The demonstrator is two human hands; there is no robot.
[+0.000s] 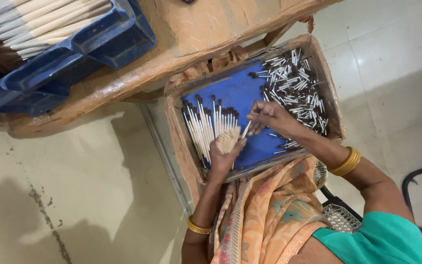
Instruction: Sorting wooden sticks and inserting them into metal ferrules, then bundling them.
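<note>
My left hand (222, 159) is shut around a bundle of pale wooden sticks (228, 141), whose cut ends face up. My right hand (268, 117) pinches a single thin stick (246, 129) beside that bundle. Both hands hover over a blue-lined tray (240, 88) with brown taped walls. A row of pale sticks with dark tips (203, 124) lies on the tray's left side. A heap of short silver and dark pieces (296, 90) fills its right side.
A blue plastic crate (98, 44) of long pale sticks (40, 22) sits on a brown-wrapped table (191, 34) at the top left. Pale tiled floor (74, 186) surrounds the tray. A black metal frame (418, 178) stands at the right edge, with a mesh seat (340, 215) below me.
</note>
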